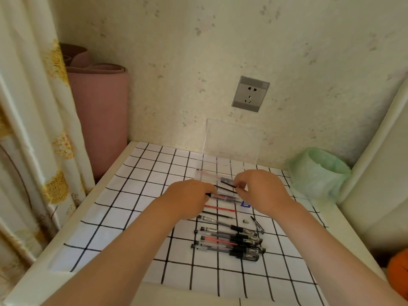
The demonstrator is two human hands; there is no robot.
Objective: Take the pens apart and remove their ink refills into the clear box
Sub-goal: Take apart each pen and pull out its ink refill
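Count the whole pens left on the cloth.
5, side by side at the near end: top pen, second pen, red pen, fourth pen, bottom pen. Their overlap may hide another.

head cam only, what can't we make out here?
- Left hand: its back faces the head camera, hiding its fingers and whatever they hold, bar a dark tip.
- Clear box: both hands cover most of its inside, so its contents can't be counted.
- Refill pinched by the right hand: too thin to tell one rod from two.
- Pens: print too small to read.
- Orange thing: cut off by the right edge.
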